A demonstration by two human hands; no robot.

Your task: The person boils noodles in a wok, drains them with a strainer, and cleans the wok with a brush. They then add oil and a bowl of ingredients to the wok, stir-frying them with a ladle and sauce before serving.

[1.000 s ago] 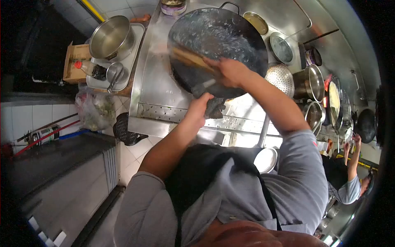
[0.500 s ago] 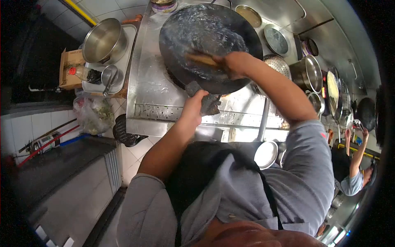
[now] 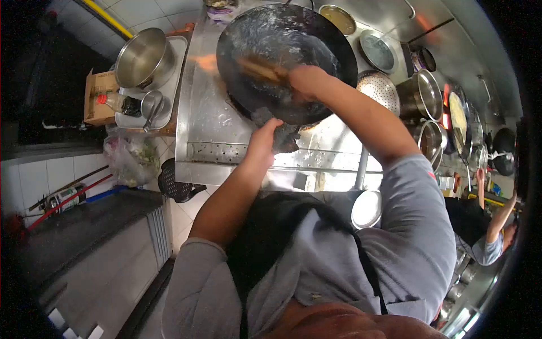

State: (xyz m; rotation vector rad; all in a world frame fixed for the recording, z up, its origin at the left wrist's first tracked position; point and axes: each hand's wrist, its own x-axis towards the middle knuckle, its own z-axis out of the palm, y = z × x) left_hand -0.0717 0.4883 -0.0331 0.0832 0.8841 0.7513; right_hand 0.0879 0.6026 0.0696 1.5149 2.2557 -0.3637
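A large dark wok (image 3: 330,53) with wet, whitish streaks inside sits on the steel stove. My left hand (image 3: 262,141) is closed on a dark cloth (image 3: 287,140) at the wok's near rim; whether a handle lies under the cloth is hidden. Inside the wok, my right hand (image 3: 309,82) grips a tan wok brush (image 3: 258,69), smeared by motion, its tip pointing left. Orange flame (image 3: 206,62) shows beside the wok's left edge.
Right of the wok are a perforated strainer (image 3: 379,90), a bowl of liquid (image 3: 378,52) and deep pots (image 3: 432,96). To the left, a tray (image 3: 179,73) carries a steel pot (image 3: 144,53), a bottle (image 3: 118,103) and a cup. Another person (image 3: 488,246) works far right.
My right hand and the brush have moved left within the wok. Flame now shows at the wok's left side. My left hand stays at the near rim. The other person's arms have shifted.
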